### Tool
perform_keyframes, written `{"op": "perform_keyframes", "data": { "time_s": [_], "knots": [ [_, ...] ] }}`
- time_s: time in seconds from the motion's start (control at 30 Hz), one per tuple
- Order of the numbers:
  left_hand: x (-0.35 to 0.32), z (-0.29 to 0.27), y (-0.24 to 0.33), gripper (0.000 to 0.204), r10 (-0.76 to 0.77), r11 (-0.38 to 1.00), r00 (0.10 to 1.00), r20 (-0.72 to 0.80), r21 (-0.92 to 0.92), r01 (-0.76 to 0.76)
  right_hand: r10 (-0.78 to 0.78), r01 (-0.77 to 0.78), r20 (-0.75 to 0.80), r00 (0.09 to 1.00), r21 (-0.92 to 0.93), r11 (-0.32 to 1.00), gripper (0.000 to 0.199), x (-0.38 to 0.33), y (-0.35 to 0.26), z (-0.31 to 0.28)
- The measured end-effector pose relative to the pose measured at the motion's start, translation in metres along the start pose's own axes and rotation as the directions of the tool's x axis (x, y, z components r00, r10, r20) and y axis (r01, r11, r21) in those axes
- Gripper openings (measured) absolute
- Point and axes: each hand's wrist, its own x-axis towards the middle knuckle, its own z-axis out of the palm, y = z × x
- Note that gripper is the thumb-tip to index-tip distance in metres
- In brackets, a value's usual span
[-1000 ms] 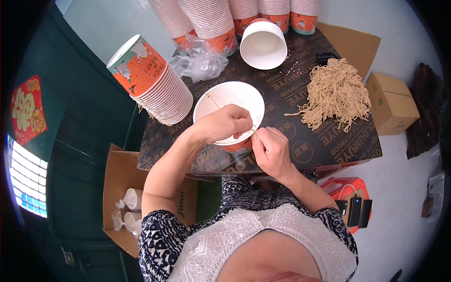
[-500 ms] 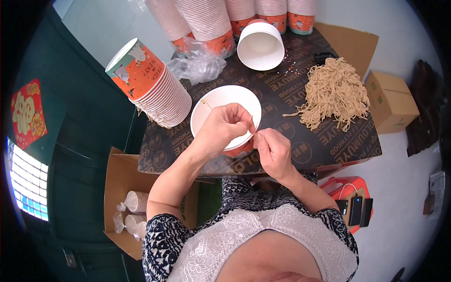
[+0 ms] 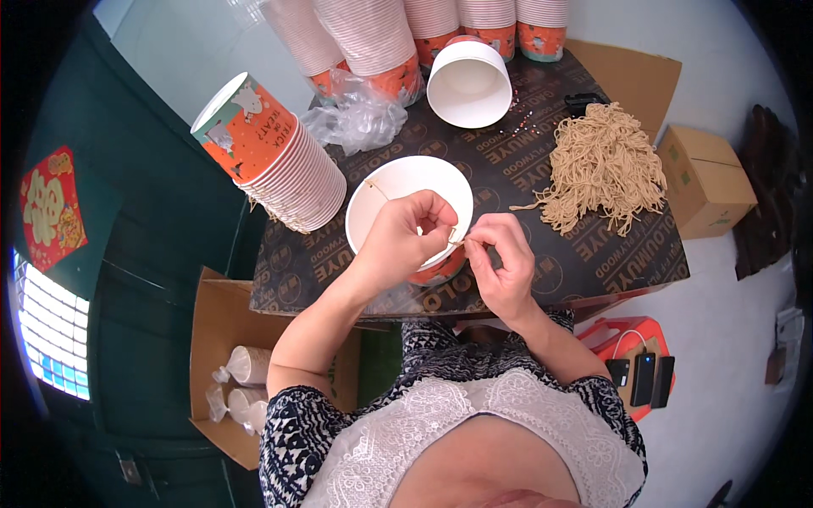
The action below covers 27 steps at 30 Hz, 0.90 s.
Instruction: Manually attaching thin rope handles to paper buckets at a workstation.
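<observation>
Dark printed board tops the table (image 3: 610,275), backed by green panelling (image 3: 127,229) at 9 o'clock. We take the working cup (image 3: 421,174), mouth up near the table's front edge, as the centre of our dial.

We find the tan cord (image 3: 455,242) at the cup's rim, at 4 o'clock, directly between the fingertips of both hands. The left hand (image 3: 405,233) reaches over the mouth and pinches the cord between thumb and forefinger; the right hand (image 3: 506,262), outside the rim, nips it just beside that point.

Compared with half a second ago, we record that the right hand's fingers have uncurled somewhat and sit slightly higher, while a strand that stood up above the left fingertips now shows lower, as a small loop. The cup has barely shifted.

As to containers, we see a strand of cord inside the working cup, running from its rim at 10 o'clock. The nested stack (image 3: 292,169) at 10 o'clock stands mouth down, cord hanging by its rims. Tall stacks (image 3: 368,42) of cups stand at 12 o'clock, and a tipped cup (image 3: 470,89) at 1 o'clock shows its white interior. The cardboard box (image 3: 222,317) at 8 o'clock holds plastic-wrapped cups (image 3: 248,365). We note a cord heap (image 3: 603,169) at 2 o'clock.
</observation>
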Motion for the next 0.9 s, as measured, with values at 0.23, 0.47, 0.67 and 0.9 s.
{"op": "perform_keyframes", "data": {
  "time_s": [0.23, 0.47, 0.67, 0.9],
  "knots": [
    [-0.009, 0.009, 0.006, 0.011, 0.148, 0.963, 0.987, -0.056, 0.235, -0.131, 0.026, -0.031, 0.051, 0.998, 0.098, 0.995, 0.013, 0.003, 0.002, -0.001],
    [-0.006, 0.012, 0.0, 0.017, 0.392, 0.894, 0.916, -0.091, 0.272, -0.355, 0.064, -0.084, 0.102, 0.993, 0.204, 0.975, 0.013, 0.001, 0.005, 0.001],
    [-0.007, 0.011, 0.001, 0.019, 0.303, 0.888, 0.949, -0.088, 0.388, -0.248, -0.084, 0.079, 0.061, 0.995, 0.077, 0.994, 0.014, 0.005, 0.003, 0.0],
    [-0.012, 0.008, 0.002, 0.01, 0.399, 0.751, 0.917, -0.026, 0.583, -0.311, -0.126, 0.126, -0.002, 0.992, 0.001, 0.992, 0.014, 0.004, 0.007, 0.001]
  ]
}}
